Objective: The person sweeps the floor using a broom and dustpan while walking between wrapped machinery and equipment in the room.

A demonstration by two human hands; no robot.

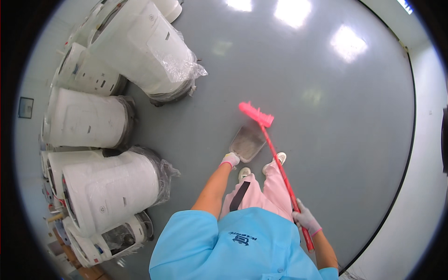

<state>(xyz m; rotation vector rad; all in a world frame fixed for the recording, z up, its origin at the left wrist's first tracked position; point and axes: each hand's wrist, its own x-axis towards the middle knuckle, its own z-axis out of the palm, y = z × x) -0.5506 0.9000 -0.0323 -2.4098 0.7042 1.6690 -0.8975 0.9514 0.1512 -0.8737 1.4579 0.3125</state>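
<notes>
My left grip (230, 160) covers the dustpan (248, 142) handle, so I can't tell how my gloved fingers wrap it, and whatever lies in the pan is too small and dim to make out. My right grip (306, 218) hides part of the broom (280, 165) stick, whose lower end runs behind my arm. The white machines (112, 186) at my left are warped by the lens, and those at the rim are cut off and blurred.
</notes>
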